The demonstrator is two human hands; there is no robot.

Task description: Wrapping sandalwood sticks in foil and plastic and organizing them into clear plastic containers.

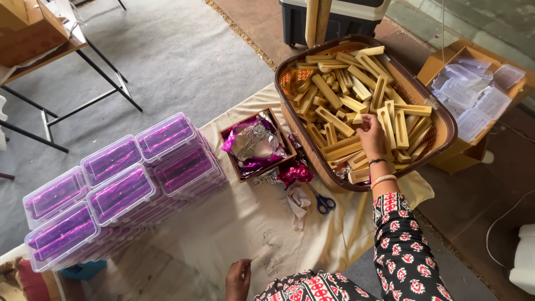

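The person's right hand (372, 134) is stretched out into the woven basket (443, 120), fingers curled down and pinching one of the pale wooden blocks (363, 118) near the middle of the heap. Just how many fingers are on it I can't tell from here, since the back of the hand covers the grip. The block it has hold of seems to lie with its long axis running roughly across the basket, toward the left rim, and it sits directly under the fingertips, with longer blocks (334, 120) crossing every which way around it.

The left hand (238, 278) is well away from all this, down at the near edge of the cream cloth (245, 223), loosely curled against the fabric and holding nothing that I can see. So the right hand is far the nearer to the basket.

Between the two hands, on the cloth, lie blue-handled scissors (324, 203) just beside the basket's near rim, and a small brown box (238, 167) of crumpled purple and silver foil (253, 142) (some has spilled out beside it). At the cloth's left edge stand stacked clear plastic cases (120, 189) with purple-wrapped contents.
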